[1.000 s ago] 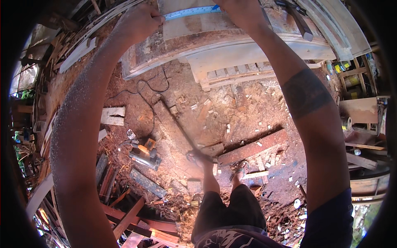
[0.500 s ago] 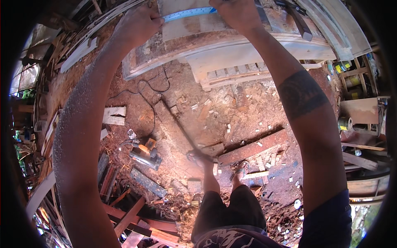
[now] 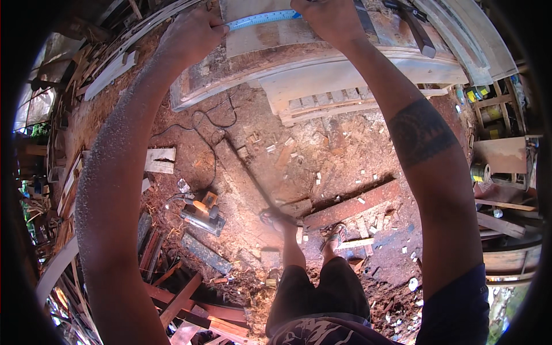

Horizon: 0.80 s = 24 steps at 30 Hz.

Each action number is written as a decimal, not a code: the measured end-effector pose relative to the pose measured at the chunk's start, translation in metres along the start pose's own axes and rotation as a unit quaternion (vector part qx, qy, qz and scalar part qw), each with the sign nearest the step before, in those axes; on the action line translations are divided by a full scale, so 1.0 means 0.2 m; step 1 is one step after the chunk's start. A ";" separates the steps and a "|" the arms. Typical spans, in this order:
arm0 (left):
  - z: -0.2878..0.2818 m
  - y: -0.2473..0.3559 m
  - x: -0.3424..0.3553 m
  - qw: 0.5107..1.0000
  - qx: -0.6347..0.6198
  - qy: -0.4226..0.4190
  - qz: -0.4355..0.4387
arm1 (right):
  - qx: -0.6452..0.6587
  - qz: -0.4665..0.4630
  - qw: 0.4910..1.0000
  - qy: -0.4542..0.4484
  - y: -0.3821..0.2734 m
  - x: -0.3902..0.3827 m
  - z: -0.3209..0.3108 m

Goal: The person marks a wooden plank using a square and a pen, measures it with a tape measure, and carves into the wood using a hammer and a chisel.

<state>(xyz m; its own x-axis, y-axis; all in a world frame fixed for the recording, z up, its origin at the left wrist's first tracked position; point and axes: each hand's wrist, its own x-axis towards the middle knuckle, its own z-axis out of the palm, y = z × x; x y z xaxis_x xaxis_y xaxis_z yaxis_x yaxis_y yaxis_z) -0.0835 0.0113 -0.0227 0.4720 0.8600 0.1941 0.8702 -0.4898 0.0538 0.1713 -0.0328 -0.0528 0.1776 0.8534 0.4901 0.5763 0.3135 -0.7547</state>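
A light blue measuring tape is stretched across a pale wooden board on the workbench at the top of the view. My left hand is closed at the tape's left end, thumb and fingertips pinching it. At its right end my right hand is closed round the tape, its fingers partly cut off by the upper edge. Both arms reach forward over the bench. To the right of my right hand lies a dark-handled tool, perhaps a hammer.
An orange and grey power tool lies on the floor at the left, near a black cord. A reddish plank lies by my feet. Wood scraps pile up lower left. Long boards stand at the far right.
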 end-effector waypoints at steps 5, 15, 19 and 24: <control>0.00 0.01 0.02 1.000 0.013 0.008 0.003 | -0.003 -0.003 1.000 0.002 0.00 0.01 -0.01; -0.12 0.04 -0.09 0.980 -0.132 -0.061 -0.136 | 0.284 0.223 0.930 0.069 -0.23 -0.44 -0.26; -0.16 0.05 -0.40 0.920 -0.353 -0.050 -0.165 | 0.142 0.413 0.899 0.025 -0.15 -1.25 -0.61; -0.06 0.14 -1.36 0.679 -0.620 -0.167 -0.355 | 0.081 0.611 0.786 0.049 -0.44 -2.07 -1.01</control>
<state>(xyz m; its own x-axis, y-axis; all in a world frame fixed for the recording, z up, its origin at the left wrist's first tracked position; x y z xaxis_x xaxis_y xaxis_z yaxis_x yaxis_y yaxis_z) -0.1899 -0.2386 -0.0628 0.1816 0.8263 -0.5332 0.2042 0.4987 0.8424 0.2074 -0.4983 -0.1020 0.5857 0.5243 -0.6181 -0.1800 -0.6595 -0.7299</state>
